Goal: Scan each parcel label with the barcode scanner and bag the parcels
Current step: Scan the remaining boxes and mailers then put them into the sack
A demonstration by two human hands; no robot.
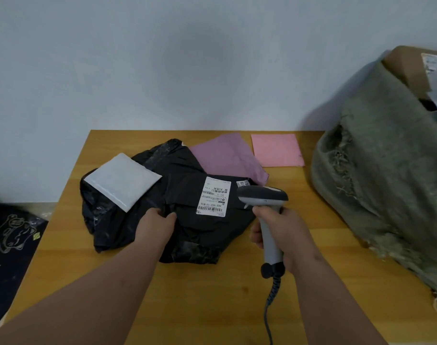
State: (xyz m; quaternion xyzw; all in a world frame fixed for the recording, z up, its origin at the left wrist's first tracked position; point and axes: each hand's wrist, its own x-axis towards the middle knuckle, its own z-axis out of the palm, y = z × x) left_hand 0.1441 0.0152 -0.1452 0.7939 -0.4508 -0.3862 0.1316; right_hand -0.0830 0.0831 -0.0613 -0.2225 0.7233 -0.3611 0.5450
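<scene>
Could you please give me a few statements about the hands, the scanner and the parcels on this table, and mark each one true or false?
1. The right hand grips the barcode scanner by its handle. True.
2. The left hand lies flat on the pink envelope. False: it holds the black parcel; the envelope lies apart, near the wall.
3. A white label faces up on the black parcel. True.
4. The white padded parcel lies under the black one. False: it rests on top.
5. The scanner is cordless. False: a cable leaves its handle.
</scene>
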